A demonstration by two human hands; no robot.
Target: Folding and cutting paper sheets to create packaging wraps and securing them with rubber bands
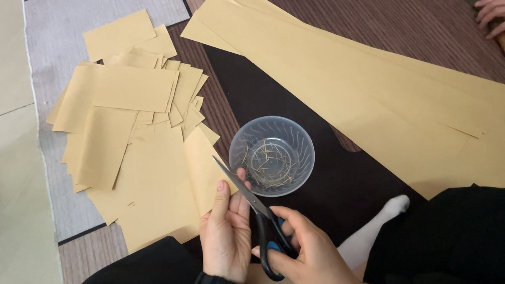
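Gripping black scissors [264, 222], the right hand [311, 257] has its fingers through the handles, blades nearly closed. Left hand [226, 230] pinches a tan paper piece [201, 180] at the blades, just beside a clear bowl [272, 156] on the dark mat [339, 175], between paper stacks.

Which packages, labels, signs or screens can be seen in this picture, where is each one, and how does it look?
None are in view.
The nearest such things are plain yellow-brown paper pieces piled at left and long paper strips lying diagonally at right, all unprinted.
A clear plastic bowl stands between them, unlabelled.
The scissors, black with blue handle lining, held in the right hand, show no label either.
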